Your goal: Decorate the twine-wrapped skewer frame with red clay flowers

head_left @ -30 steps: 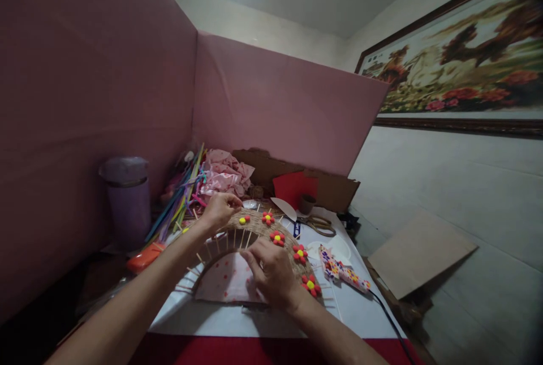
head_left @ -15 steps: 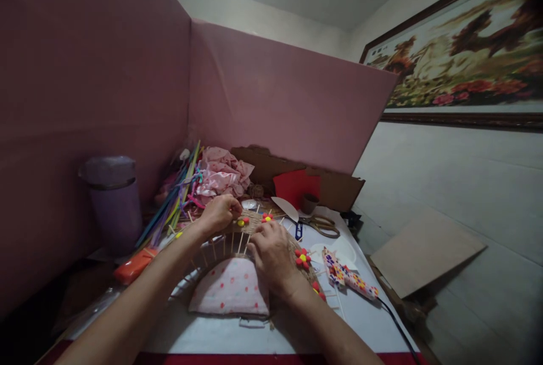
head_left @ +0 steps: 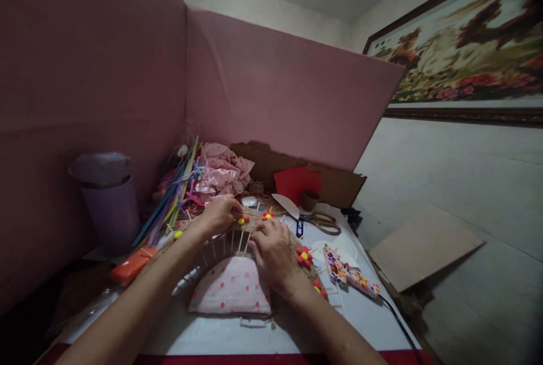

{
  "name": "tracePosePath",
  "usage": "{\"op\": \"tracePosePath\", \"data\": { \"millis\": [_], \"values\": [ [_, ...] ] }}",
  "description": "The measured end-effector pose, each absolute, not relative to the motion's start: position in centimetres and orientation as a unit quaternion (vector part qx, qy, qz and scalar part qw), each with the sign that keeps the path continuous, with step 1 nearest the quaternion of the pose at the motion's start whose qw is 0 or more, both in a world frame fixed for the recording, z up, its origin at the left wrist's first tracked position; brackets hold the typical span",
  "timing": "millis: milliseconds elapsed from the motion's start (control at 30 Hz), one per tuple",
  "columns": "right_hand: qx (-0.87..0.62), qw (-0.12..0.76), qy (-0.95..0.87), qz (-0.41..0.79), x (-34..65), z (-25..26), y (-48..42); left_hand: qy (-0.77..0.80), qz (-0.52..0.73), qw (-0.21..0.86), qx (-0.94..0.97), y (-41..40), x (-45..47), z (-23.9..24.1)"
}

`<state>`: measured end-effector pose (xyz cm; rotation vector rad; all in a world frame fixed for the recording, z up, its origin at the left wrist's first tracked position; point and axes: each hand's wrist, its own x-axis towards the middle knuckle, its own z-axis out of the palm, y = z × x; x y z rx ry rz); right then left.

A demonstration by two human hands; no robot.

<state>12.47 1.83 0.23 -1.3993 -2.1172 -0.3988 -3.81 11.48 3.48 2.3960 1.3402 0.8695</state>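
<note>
A half-round craft piece has a twine-wrapped arch crossed by thin wooden sticks, around a half-disc of pale pink dotted fabric. Red clay flowers with yellow centres dot the arch. My left hand is pinched at the arch's top, beside a yellow clay dot with little red around it; whatever its fingertips hold is hidden. My right hand lies over the arch's right side, fingers curled onto it. Left of centre, a lone yellow dot sits on the band.
A flower-patterned glue gun with a black cord lies right, near scissors and a blue cutter. Behind are crumpled pink fabric, colourful pipe cleaners and red sheet. An orange packet and purple bin stand left.
The view has shifted slightly. Both hands keep nearly the same place on the arch, the left fingertips still pinched beside the yellow dot.
</note>
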Motion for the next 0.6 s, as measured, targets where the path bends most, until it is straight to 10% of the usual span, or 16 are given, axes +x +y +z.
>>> {"op": "tracePosePath", "data": {
  "millis": [600],
  "values": [
    [-0.526,0.280,-0.791,-0.138,12.4,0.5,1.7,0.497,0.234,0.028,0.835,10.4,-3.8,3.9]
  ]
}}
